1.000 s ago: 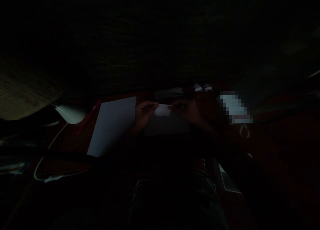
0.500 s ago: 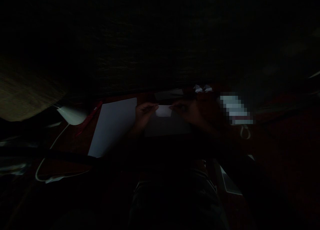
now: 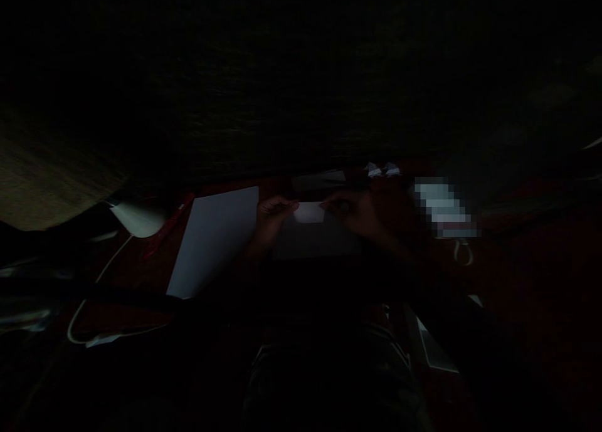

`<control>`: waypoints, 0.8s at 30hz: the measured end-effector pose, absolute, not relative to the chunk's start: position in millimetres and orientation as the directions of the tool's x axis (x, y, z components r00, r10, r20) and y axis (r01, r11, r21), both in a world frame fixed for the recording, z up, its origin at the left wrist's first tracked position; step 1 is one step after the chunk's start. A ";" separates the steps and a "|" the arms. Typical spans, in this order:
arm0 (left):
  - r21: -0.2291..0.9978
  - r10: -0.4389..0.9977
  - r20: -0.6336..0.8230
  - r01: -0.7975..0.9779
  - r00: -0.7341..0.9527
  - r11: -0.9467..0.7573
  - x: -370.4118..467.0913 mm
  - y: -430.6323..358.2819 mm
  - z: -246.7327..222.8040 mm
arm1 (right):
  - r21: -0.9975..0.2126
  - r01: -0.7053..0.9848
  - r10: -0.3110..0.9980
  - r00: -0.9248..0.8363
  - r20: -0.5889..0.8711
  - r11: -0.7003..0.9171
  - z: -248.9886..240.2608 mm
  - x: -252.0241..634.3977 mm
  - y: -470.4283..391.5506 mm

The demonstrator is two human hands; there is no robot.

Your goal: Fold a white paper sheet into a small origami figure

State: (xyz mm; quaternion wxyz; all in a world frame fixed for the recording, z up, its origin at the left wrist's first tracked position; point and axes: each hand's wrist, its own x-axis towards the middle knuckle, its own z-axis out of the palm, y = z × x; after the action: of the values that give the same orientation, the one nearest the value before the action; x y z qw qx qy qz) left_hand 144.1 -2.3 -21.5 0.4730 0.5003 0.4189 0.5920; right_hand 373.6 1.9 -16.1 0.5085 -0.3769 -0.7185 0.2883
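The scene is very dark. A small white piece of paper point(image 3: 309, 214) is stretched between my two hands over the reddish table. My left hand point(image 3: 273, 217) pinches its upper left corner between thumb and fingertips. At the upper right corner my right hand point(image 3: 355, 212) pinches it in the same way. Below the paper lies a dim, greyish sheet point(image 3: 310, 242), mostly in shadow. Left of my left hand rests a large white sheet point(image 3: 216, 231), its lower right part lost in the dark.
Two small folded paper pieces point(image 3: 383, 169) stand at the back, near a flat pale sheet point(image 3: 318, 180). On the left are a white lamp-like cone point(image 3: 138, 219), its cord point(image 3: 110, 261) and a long red object point(image 3: 169, 225). A blurred-out pale rectangle point(image 3: 444, 206) lies right.
The whole view has shifted very slightly, so everything appears a little lower. Both hands keep their pinch on the small paper.
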 end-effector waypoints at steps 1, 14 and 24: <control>0.970 0.980 0.193 -0.144 -0.050 -0.198 144.4 -2.4 -21.6 | -0.802 0.251 0.840 -0.198 0.506 0.542 -15.9 373.6 1.7; 0.976 0.979 0.200 -0.079 -0.042 -0.203 142.0 -1.5 -24.5 | -0.825 0.224 0.853 -0.193 0.484 0.519 -15.0 376.2 1.3; 0.971 0.978 0.202 -0.119 -0.049 -0.207 146.8 0.0 -25.1 | -0.873 0.167 0.885 -0.177 0.430 0.458 -16.6 372.0 3.1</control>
State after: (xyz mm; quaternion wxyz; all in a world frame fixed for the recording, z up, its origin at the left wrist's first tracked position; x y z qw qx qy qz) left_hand 146.8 0.0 -25.1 0.4666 0.5080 0.4230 0.5876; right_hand 372.0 3.1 -16.6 0.5127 -0.3854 -0.6828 0.3499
